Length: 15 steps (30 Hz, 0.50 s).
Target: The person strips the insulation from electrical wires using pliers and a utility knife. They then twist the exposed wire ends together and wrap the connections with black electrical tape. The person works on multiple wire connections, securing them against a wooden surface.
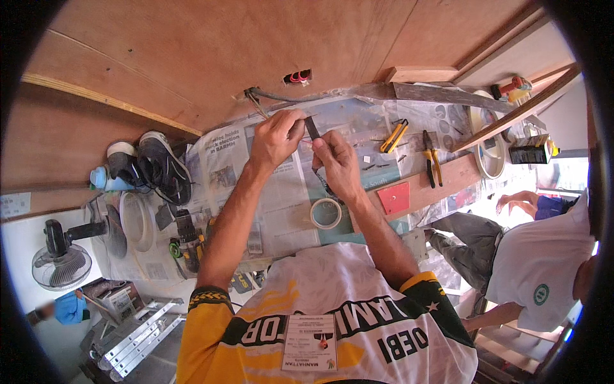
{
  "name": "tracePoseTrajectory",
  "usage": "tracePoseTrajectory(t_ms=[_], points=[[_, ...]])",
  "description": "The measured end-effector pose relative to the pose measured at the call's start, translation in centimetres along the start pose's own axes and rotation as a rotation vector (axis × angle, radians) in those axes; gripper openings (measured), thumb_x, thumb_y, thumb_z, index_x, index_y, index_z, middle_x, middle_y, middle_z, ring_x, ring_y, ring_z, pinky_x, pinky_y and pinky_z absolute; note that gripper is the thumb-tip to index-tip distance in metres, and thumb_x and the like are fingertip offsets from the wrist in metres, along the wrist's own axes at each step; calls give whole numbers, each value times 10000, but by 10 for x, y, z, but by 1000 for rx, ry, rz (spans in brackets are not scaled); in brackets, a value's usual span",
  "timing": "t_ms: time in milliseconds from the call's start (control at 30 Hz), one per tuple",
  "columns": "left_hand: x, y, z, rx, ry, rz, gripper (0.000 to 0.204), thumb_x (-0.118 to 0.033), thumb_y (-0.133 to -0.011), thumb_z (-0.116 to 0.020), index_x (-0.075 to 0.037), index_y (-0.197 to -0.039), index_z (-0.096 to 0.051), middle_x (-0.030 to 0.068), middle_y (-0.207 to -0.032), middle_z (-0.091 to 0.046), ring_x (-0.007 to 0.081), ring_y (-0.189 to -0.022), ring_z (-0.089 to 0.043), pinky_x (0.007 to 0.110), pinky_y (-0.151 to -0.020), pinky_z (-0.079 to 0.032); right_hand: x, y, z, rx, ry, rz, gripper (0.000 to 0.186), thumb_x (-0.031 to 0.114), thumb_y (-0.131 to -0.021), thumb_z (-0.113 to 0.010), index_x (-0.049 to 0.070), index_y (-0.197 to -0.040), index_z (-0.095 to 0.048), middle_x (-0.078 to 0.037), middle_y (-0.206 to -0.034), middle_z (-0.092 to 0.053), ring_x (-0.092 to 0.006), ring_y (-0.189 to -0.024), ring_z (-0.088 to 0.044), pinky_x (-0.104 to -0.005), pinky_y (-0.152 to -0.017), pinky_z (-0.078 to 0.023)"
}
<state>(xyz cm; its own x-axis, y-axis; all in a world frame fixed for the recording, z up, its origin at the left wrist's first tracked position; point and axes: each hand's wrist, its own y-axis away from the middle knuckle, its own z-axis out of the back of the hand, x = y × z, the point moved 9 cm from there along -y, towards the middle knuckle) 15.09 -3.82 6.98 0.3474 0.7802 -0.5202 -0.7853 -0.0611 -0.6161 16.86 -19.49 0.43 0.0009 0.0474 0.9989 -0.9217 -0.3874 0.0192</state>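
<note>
Both hands are raised over the newspaper-covered work surface, close to the wooden wall. My left hand (278,137) is closed, its fingertips at the upper end of a short black strip (311,128). The lower end of that strip is pinched between the thumb and fingers of my right hand (339,163). Whether it is tape or something stiffer is hard to tell. Thin reddish wire shows by the right fingertips. Below the right hand, a pale tape roll (326,213) lies flat. Yellow-and-black pliers (432,160) and a yellow utility knife (394,136) rest to the right.
A wooden plank (416,192) carries a red square piece (393,198). Red wires (297,77) poke from a wall hole beside a grey cable (275,97). Dark shoes (163,168), a drill (187,233) and a fan (62,265) are left. Another person (537,256) is at right.
</note>
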Motion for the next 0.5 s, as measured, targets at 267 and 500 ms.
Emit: tracePoseTrajectory(t_ms=[267, 500], points=[[2, 2, 0, 210, 153, 78, 144, -27, -919, -754, -11, -1055, -711, 135, -973, -754, 315, -891, -744, 407, -782, -584, -9, -61, 9, 62, 386, 190, 72, 100, -1010, -608, 37, -976, -613, -173, -820, -727, -396, -742, -731, -461, -649, -548], [12, 9, -3, 232, 207, 197, 113, -12, -929, -733, -2, -1038, -704, 146, -985, -759, 319, -906, -751, 410, -786, -583, 54, -76, -4, 109, 678, 647, 166, 91, -950, -637, 127, -1112, -647, -130, -907, -718, -376, -821, -731, -476, -641, -571]])
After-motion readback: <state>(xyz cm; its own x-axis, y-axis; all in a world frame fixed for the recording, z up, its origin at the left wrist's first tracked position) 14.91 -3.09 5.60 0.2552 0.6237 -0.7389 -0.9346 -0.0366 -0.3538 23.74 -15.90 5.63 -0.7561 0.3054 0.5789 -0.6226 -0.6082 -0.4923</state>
